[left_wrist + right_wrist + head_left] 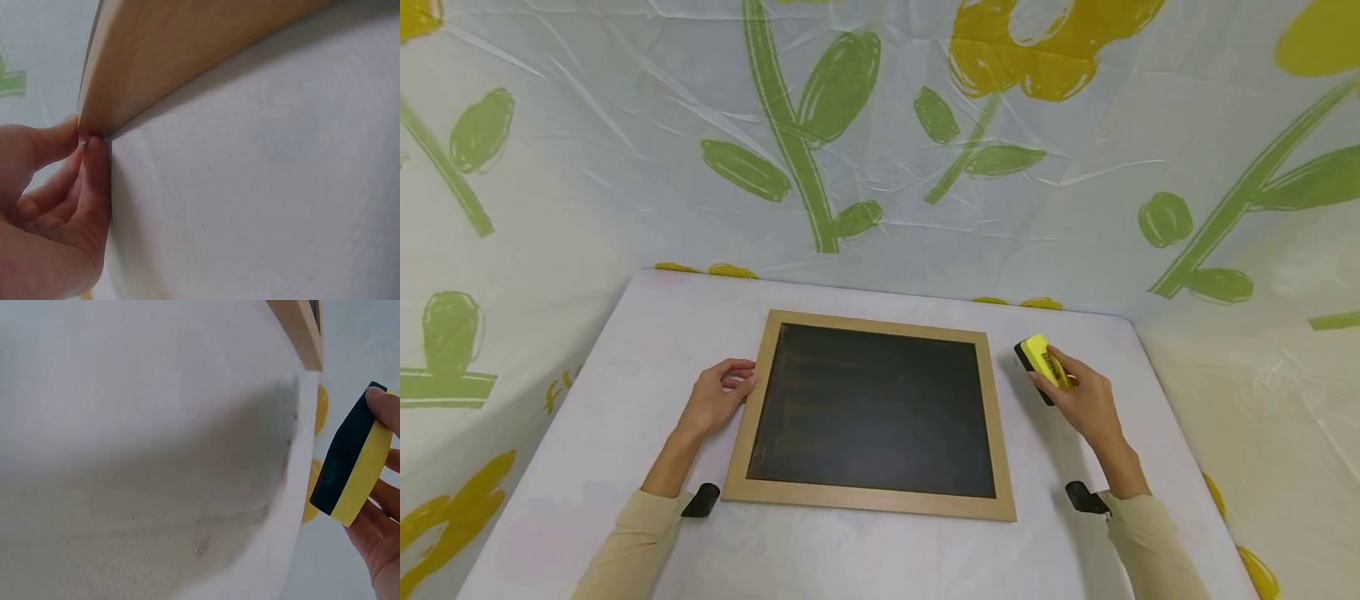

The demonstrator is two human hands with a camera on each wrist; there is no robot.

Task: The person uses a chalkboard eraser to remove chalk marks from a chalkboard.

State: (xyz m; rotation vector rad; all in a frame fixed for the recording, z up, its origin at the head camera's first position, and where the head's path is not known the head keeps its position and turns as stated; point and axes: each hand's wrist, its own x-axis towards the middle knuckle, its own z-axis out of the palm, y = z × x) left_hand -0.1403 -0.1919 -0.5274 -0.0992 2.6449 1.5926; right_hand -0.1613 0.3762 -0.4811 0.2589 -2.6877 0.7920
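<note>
A chalkboard (880, 408) with a light wooden frame lies at the middle of the table; faint brownish smears show along its left side. My left hand (718, 396) is at the board's left edge. In the left wrist view, the thumb and fingertips of that hand (56, 206) pinch the wooden frame (156, 56). To the right of the board, my right hand (1082, 400) grips a yellow and black board eraser (1041, 365), held apart from the chalkboard. The eraser's dark felt side (347, 450) shows in the right wrist view, thumb on one end.
A white table (865, 558) with rounded far corners carries the board. Behind it hangs a pale cloth (647, 167) printed with green stems and yellow flowers, also spreading along both sides. Each wrist wears a black device, such as the left one (702, 500).
</note>
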